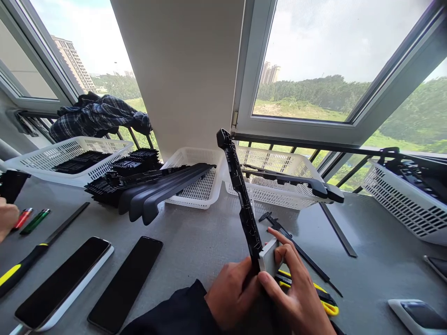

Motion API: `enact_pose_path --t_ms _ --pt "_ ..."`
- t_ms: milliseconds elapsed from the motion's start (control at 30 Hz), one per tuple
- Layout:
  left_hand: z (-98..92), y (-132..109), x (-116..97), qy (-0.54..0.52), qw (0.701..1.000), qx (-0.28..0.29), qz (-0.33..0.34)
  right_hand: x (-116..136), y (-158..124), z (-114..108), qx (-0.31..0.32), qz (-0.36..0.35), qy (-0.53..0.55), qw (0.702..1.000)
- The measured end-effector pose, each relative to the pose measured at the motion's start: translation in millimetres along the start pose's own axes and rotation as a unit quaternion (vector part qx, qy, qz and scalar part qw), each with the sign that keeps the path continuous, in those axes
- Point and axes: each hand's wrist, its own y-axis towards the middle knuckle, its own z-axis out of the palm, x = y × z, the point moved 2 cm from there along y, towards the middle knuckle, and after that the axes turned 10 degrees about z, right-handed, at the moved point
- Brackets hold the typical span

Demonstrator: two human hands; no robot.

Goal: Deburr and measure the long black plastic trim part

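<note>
My left hand (232,291) is closed around the lower end of a long black ribbed plastic strip (240,195), which stands tilted up toward the window. Between the thumb and fingers of my right hand (296,284) is a flat light-grey block (268,258). Its edge meets the strip's lower part, close to my left fingers. Partly hidden under my right hand lies a yellow and black utility knife (328,302). A black caliper (300,249) rests on the table just beyond that hand.
White baskets (204,203) line the table's far side, with black strips (174,184) and grid-like parts (134,160) around them. Two phones (125,284), a yellow-black file (38,251) and lighters (35,221) lie left. Another person's hand (7,218) shows at the left edge.
</note>
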Motion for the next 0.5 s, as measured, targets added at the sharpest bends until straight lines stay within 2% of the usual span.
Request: enact_pose_path --t_ms 167,367,500 --pt "-0.2 1.8 0.8 -0.039 0.999 -0.005 -0.014 5.9 -5.7 3.0 0.066 -0.056 0.015 0.996" --pt "-0.2 -0.5 3.0 0.004 0.999 -0.047 -0.001 1.8 1.1 0.3 0.021 -0.015 0.006 1.000" --pt "-2.7 0.5 3.2 -0.029 0.997 -0.073 -0.018 3.5 -3.0 4.5 0.059 -0.057 0.017 0.996"
